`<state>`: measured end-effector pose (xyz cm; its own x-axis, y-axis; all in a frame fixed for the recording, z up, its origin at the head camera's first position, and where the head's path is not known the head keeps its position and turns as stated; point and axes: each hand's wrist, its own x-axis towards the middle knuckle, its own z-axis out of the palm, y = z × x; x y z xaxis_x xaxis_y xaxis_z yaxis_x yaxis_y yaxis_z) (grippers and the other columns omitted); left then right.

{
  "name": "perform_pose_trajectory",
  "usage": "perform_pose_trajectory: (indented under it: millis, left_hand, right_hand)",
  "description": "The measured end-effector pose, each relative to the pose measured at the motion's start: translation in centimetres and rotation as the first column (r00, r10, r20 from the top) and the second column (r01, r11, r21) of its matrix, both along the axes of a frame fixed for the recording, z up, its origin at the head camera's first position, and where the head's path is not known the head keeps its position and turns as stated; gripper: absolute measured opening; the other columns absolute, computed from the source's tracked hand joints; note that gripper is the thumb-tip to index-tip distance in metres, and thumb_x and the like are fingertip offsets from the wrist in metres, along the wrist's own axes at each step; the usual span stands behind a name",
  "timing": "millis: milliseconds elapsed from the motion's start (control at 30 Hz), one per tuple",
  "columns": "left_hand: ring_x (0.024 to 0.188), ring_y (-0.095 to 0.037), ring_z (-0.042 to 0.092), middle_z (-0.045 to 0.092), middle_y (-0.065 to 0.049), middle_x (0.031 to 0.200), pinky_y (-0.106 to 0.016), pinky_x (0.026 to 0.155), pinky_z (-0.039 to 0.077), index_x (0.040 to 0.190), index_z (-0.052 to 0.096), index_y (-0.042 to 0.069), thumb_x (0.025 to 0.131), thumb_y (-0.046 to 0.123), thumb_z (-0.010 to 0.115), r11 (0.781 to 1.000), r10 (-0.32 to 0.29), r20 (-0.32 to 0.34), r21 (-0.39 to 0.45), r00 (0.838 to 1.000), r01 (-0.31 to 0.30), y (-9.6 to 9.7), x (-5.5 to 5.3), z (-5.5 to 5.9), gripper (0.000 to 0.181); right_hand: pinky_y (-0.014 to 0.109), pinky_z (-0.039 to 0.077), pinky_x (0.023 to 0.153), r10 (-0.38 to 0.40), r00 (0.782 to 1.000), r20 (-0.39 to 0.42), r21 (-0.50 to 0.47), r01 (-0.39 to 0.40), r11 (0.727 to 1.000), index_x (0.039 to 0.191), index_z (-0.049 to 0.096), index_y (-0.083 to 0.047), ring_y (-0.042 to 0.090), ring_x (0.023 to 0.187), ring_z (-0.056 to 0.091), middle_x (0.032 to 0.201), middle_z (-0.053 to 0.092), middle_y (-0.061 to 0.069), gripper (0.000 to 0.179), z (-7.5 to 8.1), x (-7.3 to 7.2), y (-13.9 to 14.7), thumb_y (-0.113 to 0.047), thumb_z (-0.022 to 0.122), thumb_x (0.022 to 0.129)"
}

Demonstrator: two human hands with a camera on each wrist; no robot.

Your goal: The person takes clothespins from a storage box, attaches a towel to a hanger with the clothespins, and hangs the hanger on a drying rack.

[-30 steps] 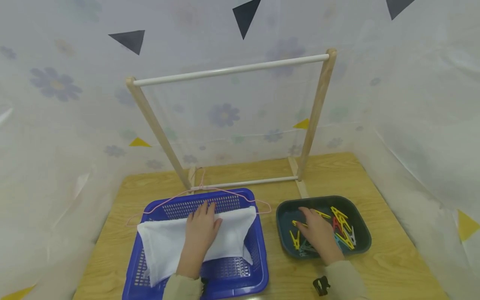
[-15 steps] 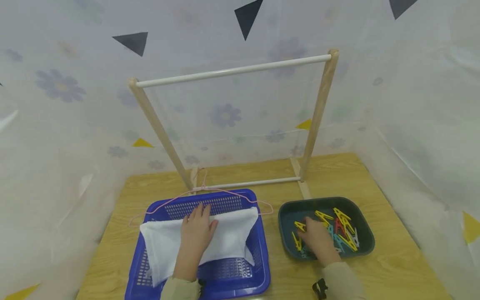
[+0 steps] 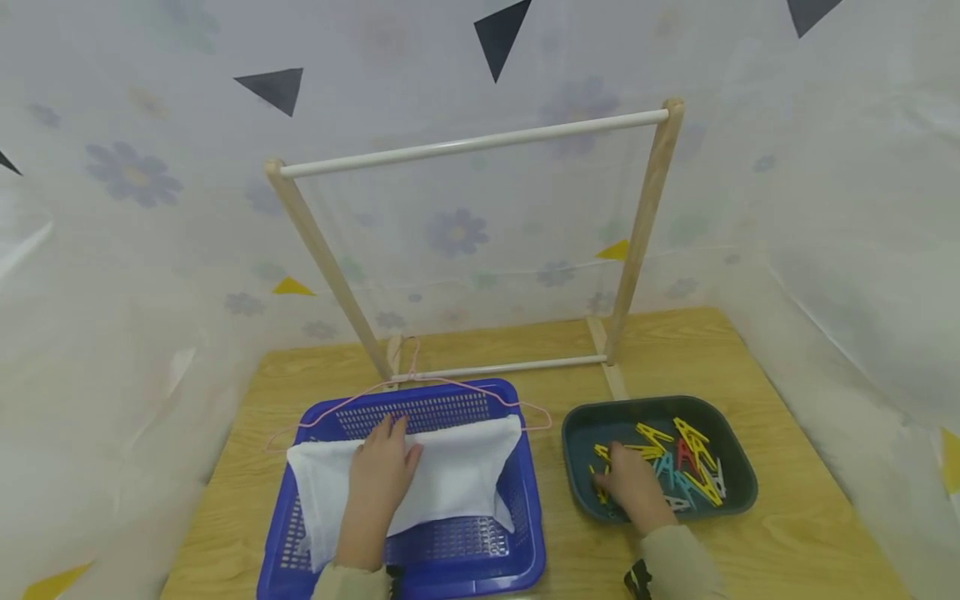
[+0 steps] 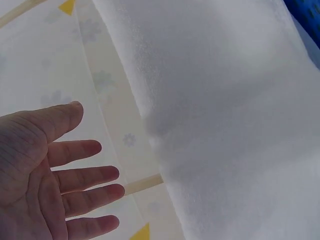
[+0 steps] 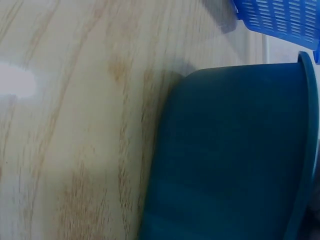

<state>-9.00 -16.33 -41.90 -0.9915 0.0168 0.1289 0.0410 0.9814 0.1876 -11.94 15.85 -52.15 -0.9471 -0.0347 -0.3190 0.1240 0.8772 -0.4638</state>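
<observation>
My left hand (image 3: 378, 471) lies over a white towel (image 3: 457, 471), its fingers straight. In the left wrist view the fingers are spread beside the towel. The towel's upper edge runs along the lower bar of a pink hanger (image 3: 480, 388), and both rest on a blue perforated basket (image 3: 534, 550). My right hand (image 3: 633, 483) reaches into a dark green tray (image 3: 738, 492), fingers bent beside a yellow clothespin (image 3: 602, 495) that they partly cover. Whether they pinch it is hidden. Several yellow, red, teal and white clothespins lie right of the hand.
A rack with wooden posts and a white top rail (image 3: 480, 143) stands behind the basket. Its feet rest on the wooden table (image 3: 780, 467). Pale flowered sheeting encloses the back and sides. A black object (image 3: 639, 577) sits by the right sleeve.
My right hand has lowered into the tray and its fingers have drawn in toward the clothespin at the left. The left hand has slid slightly left and back over the towel.
</observation>
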Motion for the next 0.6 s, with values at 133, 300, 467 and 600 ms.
perform_pose_trajectory:
  millis: [133,300,467,600]
  left_hand:
    - [0.099,-0.042,0.054,0.053,-0.030,0.112,-0.052,0.077,0.046,0.111,0.056,-0.006,0.080,0.020,0.065,1.000,0.017,-0.005,0.013,1.000,-0.017,-0.5,0.1,-0.1,0.041]
    - [0.100,-0.044,0.052,0.051,-0.031,0.113,-0.051,0.078,0.046,0.111,0.055,-0.007,0.081,0.021,0.064,0.999,0.050,0.024,0.009,0.998,-0.050,-1.1,0.4,0.2,0.042]
    - [0.098,-0.043,0.054,0.053,-0.031,0.110,-0.050,0.078,0.046,0.110,0.056,-0.008,0.080,0.020,0.066,0.998,0.065,0.004,0.004,0.998,-0.065,-1.7,0.8,0.6,0.042]
    - [0.096,-0.042,0.055,0.054,-0.030,0.108,-0.049,0.078,0.047,0.110,0.055,-0.009,0.080,0.019,0.066,0.997,0.083,0.012,0.000,0.996,-0.083,-2.3,1.2,0.7,0.043]
  right_hand:
    - [0.038,0.047,0.055,-0.001,1.000,-0.004,0.012,0.001,1.000,0.090,0.052,0.010,0.020,0.063,0.053,0.071,0.054,0.010,0.034,-0.2,0.1,-0.1,-0.016,0.070,0.075]
    - [0.035,0.046,0.052,-0.007,1.000,-0.013,0.016,0.007,1.000,0.089,0.052,0.011,0.019,0.059,0.051,0.069,0.053,0.010,0.038,-0.5,0.2,-0.2,-0.019,0.071,0.075]
    - [0.030,0.038,0.044,-0.015,0.999,-0.033,0.006,0.015,1.000,0.080,0.051,0.007,0.018,0.052,0.046,0.062,0.047,0.007,0.035,-0.4,0.5,-0.4,-0.021,0.071,0.074]
    - [0.029,0.036,0.044,-0.034,0.999,-0.002,0.012,0.034,0.999,0.075,0.051,0.003,0.018,0.051,0.045,0.061,0.046,0.006,0.030,-0.3,0.4,-0.5,-0.019,0.070,0.075]
